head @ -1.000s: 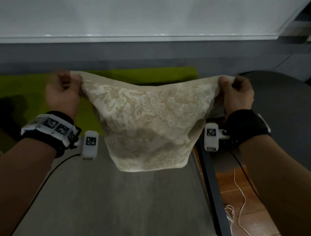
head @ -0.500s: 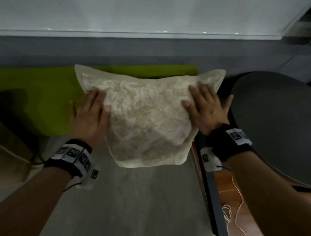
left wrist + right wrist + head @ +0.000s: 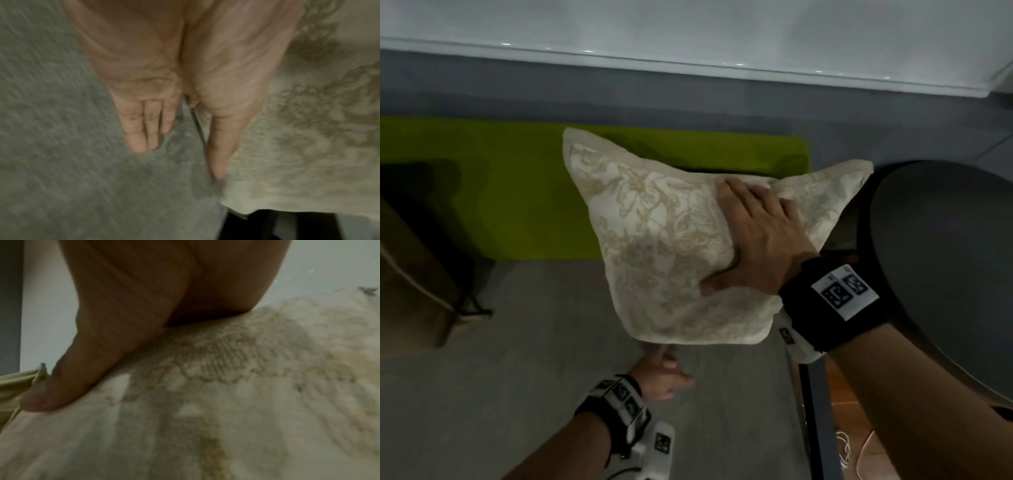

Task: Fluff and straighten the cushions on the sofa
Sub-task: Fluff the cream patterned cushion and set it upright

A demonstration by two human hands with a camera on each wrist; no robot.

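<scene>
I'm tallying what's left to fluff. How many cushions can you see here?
2. The cream floral cushion stands on the grey seat under the right hand. The green cushion lies behind it along the backrest. Others may be out of frame.

Head view dim, muted colours; small glare specks along glossy white wall panel (image 3: 688,31). Dark shadow on lime-green fabric backrest (image 3: 482,192). Both wrist views soft, motion-blurred, grainy; cream floral-embroidered cushion (image 3: 246,386) out of focus.
</scene>
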